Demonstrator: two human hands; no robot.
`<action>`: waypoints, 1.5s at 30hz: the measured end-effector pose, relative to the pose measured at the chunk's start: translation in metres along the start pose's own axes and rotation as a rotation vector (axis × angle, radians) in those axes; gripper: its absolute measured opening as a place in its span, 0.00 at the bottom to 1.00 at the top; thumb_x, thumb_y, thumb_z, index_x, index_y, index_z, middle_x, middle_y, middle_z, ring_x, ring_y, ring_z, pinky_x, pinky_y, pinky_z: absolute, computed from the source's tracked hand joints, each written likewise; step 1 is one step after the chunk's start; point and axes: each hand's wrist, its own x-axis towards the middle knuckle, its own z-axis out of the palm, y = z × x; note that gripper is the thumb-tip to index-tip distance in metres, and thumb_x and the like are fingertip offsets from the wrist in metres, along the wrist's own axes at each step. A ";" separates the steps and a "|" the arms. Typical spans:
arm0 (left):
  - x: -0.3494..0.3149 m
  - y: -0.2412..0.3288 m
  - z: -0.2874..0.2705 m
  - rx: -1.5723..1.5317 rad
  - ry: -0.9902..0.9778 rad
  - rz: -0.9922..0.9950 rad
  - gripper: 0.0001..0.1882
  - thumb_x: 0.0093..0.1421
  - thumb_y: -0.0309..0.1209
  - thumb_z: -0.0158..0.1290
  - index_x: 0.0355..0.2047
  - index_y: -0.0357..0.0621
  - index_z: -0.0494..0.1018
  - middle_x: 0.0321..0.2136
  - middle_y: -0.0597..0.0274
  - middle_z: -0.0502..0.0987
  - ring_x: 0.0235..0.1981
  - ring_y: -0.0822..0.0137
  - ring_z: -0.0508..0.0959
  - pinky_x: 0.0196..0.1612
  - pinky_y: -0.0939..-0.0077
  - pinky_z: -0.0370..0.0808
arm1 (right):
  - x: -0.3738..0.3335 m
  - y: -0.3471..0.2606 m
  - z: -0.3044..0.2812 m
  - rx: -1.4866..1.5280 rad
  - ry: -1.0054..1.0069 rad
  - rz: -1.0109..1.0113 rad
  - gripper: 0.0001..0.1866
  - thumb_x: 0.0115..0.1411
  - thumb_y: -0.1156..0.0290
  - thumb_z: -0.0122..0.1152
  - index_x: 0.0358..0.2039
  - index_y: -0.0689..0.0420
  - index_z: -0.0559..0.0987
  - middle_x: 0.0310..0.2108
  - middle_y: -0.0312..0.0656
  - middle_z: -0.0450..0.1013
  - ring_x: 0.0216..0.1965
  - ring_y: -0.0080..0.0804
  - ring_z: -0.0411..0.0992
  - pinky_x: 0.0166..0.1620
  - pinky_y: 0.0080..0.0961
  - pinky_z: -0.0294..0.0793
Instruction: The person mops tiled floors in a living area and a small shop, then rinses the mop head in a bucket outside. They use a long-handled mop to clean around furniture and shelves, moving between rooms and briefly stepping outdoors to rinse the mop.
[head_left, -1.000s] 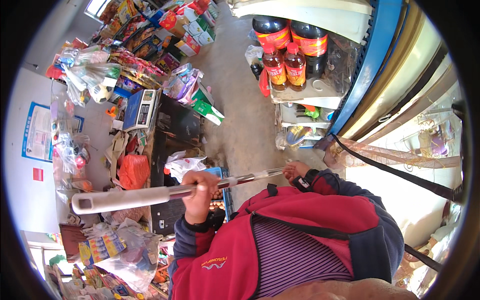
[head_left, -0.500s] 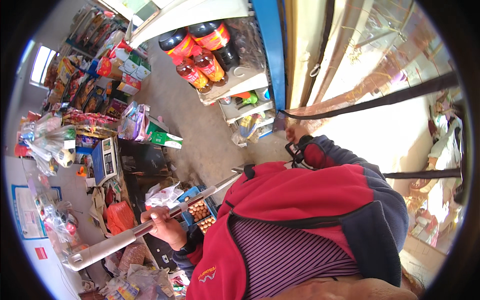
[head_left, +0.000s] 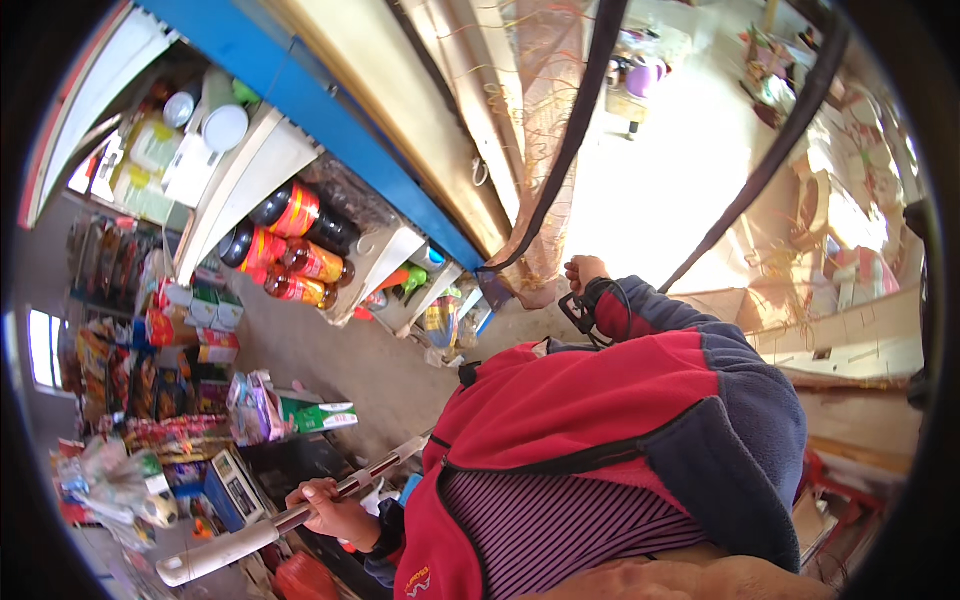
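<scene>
My left hand [head_left: 338, 512] is closed round a long pole [head_left: 205, 558] with a white end grip and a brown-and-silver shaft. The pole slants past the front of my red jacket, where its far end is hidden. Beside the doorway curtain [head_left: 535, 270], my right hand [head_left: 586, 272] is curled with its fingers bent in. Whether anything is inside those fingers cannot be made out. A dark strap with a cord [head_left: 600, 310] is on the right wrist.
Shelves by a blue post [head_left: 330, 110] hold large dark drink bottles [head_left: 300, 215]. At left are packed goods, a green-and-white box [head_left: 325, 416] and a counter scale [head_left: 235, 490]. Dark-edged curtain strips [head_left: 770, 140] hang across the bright doorway at right.
My view has swung toward the doorway, so the shelves and curtain shift left and more of the bright area shows. The left hand keeps its hold on the pole.
</scene>
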 end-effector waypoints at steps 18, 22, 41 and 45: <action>0.043 -0.033 0.044 -0.186 -0.297 -0.109 0.07 0.63 0.29 0.48 0.31 0.43 0.61 0.18 0.68 0.60 0.21 0.75 0.60 0.40 0.72 0.65 | 0.026 -0.021 -0.233 0.463 0.339 -0.489 0.17 0.61 0.68 0.54 0.50 0.53 0.68 0.36 0.46 0.74 0.26 0.38 0.74 0.18 0.30 0.70; 0.046 -0.035 0.046 -0.154 -0.303 -0.134 0.07 0.64 0.29 0.47 0.31 0.44 0.62 0.18 0.70 0.59 0.20 0.76 0.59 0.52 0.66 0.66 | 0.040 -0.024 -0.325 0.736 0.213 -0.457 0.15 0.64 0.66 0.50 0.51 0.52 0.68 0.45 0.47 0.72 0.36 0.44 0.74 0.28 0.40 0.76; 0.000 0.003 0.044 -0.043 -0.194 -0.131 0.10 0.61 0.28 0.52 0.28 0.45 0.60 0.21 0.66 0.64 0.23 0.75 0.65 0.30 0.79 0.66 | 0.045 -0.054 -0.103 0.176 0.278 -0.167 0.06 0.58 0.69 0.50 0.32 0.56 0.73 0.24 0.36 0.72 0.18 0.24 0.66 0.16 0.22 0.59; -0.030 0.012 0.017 0.085 -0.067 -0.138 0.08 0.61 0.26 0.51 0.30 0.44 0.61 0.23 0.64 0.67 0.25 0.74 0.68 0.32 0.78 0.68 | 0.065 -0.012 -0.023 0.034 -0.045 -0.014 0.05 0.59 0.67 0.52 0.27 0.53 0.71 0.20 0.33 0.67 0.14 0.22 0.60 0.14 0.20 0.54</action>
